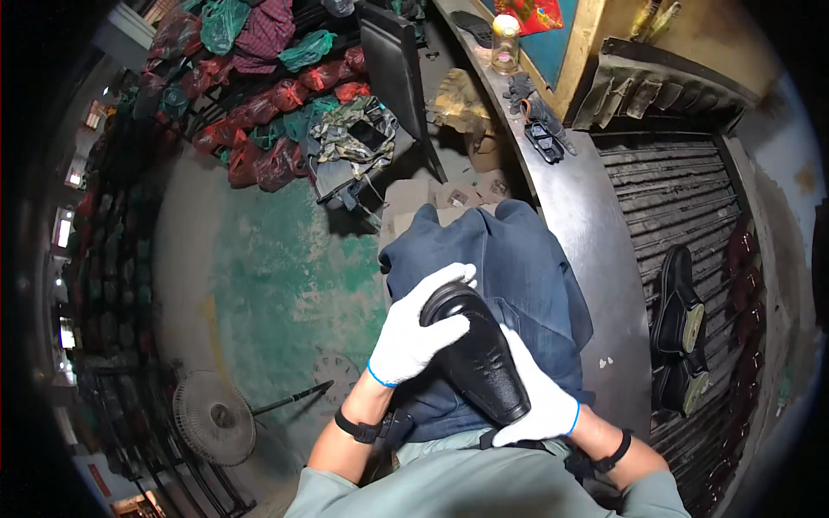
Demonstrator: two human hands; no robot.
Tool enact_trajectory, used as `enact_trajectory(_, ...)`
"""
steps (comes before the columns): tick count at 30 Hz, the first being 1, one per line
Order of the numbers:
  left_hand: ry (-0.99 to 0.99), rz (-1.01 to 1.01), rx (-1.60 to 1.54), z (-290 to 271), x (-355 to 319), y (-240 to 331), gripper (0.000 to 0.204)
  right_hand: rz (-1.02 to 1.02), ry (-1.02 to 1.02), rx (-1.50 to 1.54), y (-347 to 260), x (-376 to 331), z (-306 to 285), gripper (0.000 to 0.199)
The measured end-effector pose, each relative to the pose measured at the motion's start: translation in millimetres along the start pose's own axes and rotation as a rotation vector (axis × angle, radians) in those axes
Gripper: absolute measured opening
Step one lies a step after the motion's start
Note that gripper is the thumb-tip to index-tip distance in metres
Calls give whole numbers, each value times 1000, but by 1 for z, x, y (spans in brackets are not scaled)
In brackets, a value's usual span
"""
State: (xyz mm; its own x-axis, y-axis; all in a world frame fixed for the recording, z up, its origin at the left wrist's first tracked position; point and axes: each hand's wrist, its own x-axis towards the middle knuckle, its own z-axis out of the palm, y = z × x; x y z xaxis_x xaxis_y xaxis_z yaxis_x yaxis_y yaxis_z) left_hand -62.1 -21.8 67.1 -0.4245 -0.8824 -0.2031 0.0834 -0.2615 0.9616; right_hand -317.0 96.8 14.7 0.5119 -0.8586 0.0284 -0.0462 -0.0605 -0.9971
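A black leather shoe rests on my lap, over a dark blue cloth. My left hand, in a white glove, is closed round the shoe's far end, with its thumb across the top. My right hand, gloved in white too, grips the near end along its right side. Some of its fingers are hidden under the shoe. The underside of the shoe does not show.
A metal bench runs along my right, with a black clip-like tool and a jar on it. Beyond lies a slatted rack bearing black shoes. A fan stands left; ahead, a chair and bagged goods.
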Motion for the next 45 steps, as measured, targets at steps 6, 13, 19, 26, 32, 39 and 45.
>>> enact_trajectory(6,-72,53,-229,-1,39,-8,50,81,100,264,-1,-16,-9,125)
enact_trajectory(13,-64,162,302,56,114,-14,31,190,246,1011,-17,-44,-76,124)
enact_trajectory(19,-238,6,139,89,151,0,43,223,781,837,10,-84,-239,110)
enact_trajectory(26,-293,-169,253,79,164,-7,33,714,976,-592,116,-75,-452,64)
enact_trajectory(32,-190,-316,208,79,194,5,32,454,1057,-270,153,201,-498,124)
enact_trajectory(39,-97,-361,215,51,204,4,31,445,1176,-104,230,318,-616,87)
enact_trajectory(45,-58,-420,143,41,208,-1,30,352,1264,-52,241,293,-619,70)
